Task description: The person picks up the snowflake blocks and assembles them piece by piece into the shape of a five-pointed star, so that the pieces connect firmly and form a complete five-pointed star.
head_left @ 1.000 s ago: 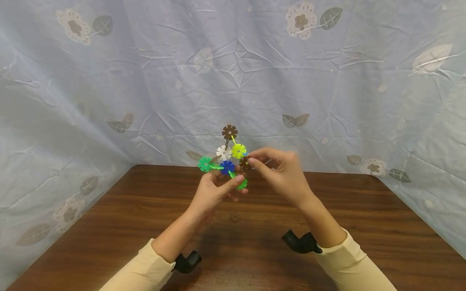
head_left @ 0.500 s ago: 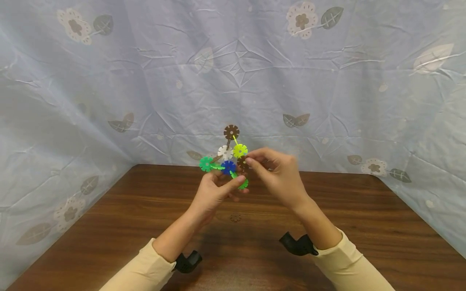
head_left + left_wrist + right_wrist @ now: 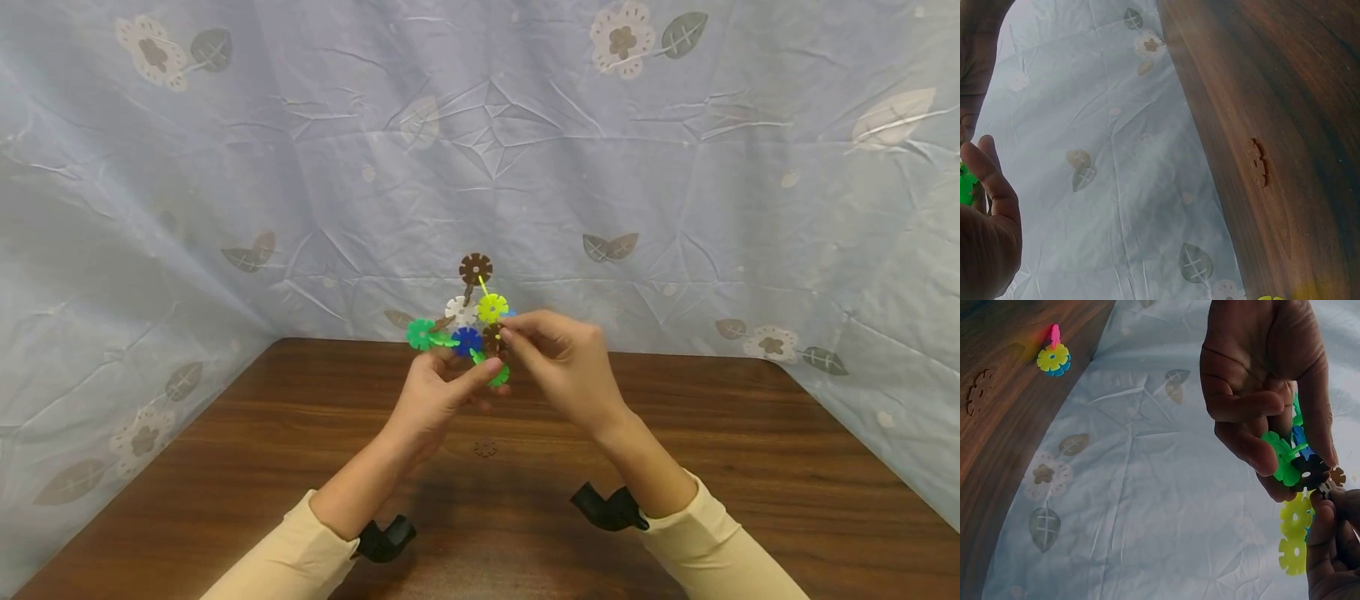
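An assembly of slotted plastic snowflake discs is held above the table between both hands. In the head view it shows a brown disc (image 3: 476, 269) on top, white (image 3: 461, 311) and yellow discs (image 3: 492, 308) below it, then teal-green (image 3: 421, 334) and dark blue discs (image 3: 467, 341). My left hand (image 3: 438, 392) grips it from below, thumb near a bright green disc (image 3: 498, 375). My right hand (image 3: 573, 362) pinches a brown disc (image 3: 492, 337) at the right side, beside a light blue piece. In the right wrist view, both hands' fingertips meet around the dark disc (image 3: 1310, 474).
A loose brown disc (image 3: 485, 448) lies flat on the wooden table (image 3: 480, 517) under the hands. In the right wrist view, a yellow disc (image 3: 1054, 358), with pink and blue ones, sits near the table edge. Patterned cloth (image 3: 480, 167) hangs behind.
My right hand has moved slightly left, bringing the pinched brown disc closer to the dark blue disc. The left hand keeps its grip, and the assembly has shifted only slightly.
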Demonstrator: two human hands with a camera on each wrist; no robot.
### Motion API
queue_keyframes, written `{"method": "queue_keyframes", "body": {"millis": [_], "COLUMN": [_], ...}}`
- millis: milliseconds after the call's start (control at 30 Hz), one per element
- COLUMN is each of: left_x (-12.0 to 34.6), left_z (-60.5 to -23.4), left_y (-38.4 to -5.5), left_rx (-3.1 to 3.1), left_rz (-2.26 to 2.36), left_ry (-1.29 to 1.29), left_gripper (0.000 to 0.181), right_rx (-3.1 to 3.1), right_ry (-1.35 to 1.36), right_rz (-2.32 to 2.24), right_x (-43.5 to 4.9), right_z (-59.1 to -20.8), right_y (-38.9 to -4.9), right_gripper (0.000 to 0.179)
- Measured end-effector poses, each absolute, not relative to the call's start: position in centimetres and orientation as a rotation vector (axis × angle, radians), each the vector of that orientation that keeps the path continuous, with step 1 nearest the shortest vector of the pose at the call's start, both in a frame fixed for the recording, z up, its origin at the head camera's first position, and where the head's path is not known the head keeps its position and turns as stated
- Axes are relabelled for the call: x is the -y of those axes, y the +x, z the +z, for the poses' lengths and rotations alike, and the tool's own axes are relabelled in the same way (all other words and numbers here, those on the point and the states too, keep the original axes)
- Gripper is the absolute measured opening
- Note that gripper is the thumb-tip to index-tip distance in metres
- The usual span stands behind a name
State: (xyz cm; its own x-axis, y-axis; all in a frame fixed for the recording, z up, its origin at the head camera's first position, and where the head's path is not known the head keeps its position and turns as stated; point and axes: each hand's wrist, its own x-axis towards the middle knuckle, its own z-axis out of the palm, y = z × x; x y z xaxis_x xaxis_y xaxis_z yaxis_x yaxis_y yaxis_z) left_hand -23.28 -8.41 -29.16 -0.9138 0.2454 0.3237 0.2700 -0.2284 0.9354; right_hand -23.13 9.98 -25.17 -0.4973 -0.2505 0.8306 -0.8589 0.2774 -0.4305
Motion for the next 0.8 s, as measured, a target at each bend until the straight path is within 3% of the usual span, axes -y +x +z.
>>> {"method": "queue_keyframes", "body": {"millis": [333, 800], "left_x": [8.4, 8.9], "left_z": [-29.2, -29.1], "left_y": [-23.3, -23.4], "left_rx": [1.935, 1.956], "left_rz": [-2.391, -2.375], "left_ry": [-0.662, -0.704], "left_gripper": [0.026, 0.032], "right_rx": [1.949, 2.009], "right_ry": [1.008, 0.968], "right_rz": [1.191, 1.249], "right_x": [-10.1, -11.1], "right_z": [-24.8, -23.9], "right_y": [-22.9, -22.5], "right_gripper": [0.011, 0.014]}}
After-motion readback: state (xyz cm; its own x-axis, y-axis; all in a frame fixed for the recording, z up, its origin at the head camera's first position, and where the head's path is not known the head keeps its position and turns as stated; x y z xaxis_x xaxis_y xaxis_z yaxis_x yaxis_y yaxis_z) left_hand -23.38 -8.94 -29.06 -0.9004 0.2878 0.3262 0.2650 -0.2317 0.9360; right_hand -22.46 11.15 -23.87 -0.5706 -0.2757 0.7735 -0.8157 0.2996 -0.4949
